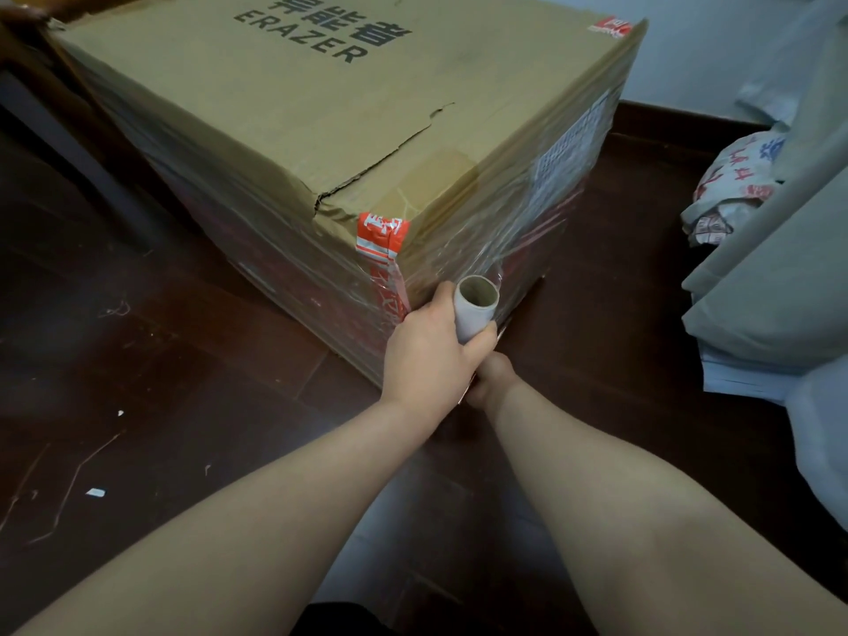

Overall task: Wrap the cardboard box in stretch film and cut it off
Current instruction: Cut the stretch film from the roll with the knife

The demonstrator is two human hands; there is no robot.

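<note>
Standing on a dark tiled floor (183, 383), the cardboard box (344, 121) fills the upper centre of the head view, its nearest vertical corner turned toward the camera. Clear stretch film (527, 231) covers both visible side faces, showing as glossy wrinkles, while the top face with the printed word ERAZER (300, 36) is bare. Orange-and-white tape (381, 238) crosses the near top corner and runs down the edge beneath the film. The left hand (431, 351) grips the film roll (475, 309) just below its open upper end, fingers curled round the pale cardboard core, thumb toward the box corner; the roll stands nearly upright, just beside the right-hand face of the box near that corner. A stretched sheet of film runs from the roll onto that face. The right hand (488, 378) sits lower, directly under the left and largely hidden by it; it appears to hold the roll's lower end, but its fingers cannot be seen. A torn flap line (390, 153) cuts across the box top. Pale fabric and a printed bag (729, 185) lie at the right edge
</note>
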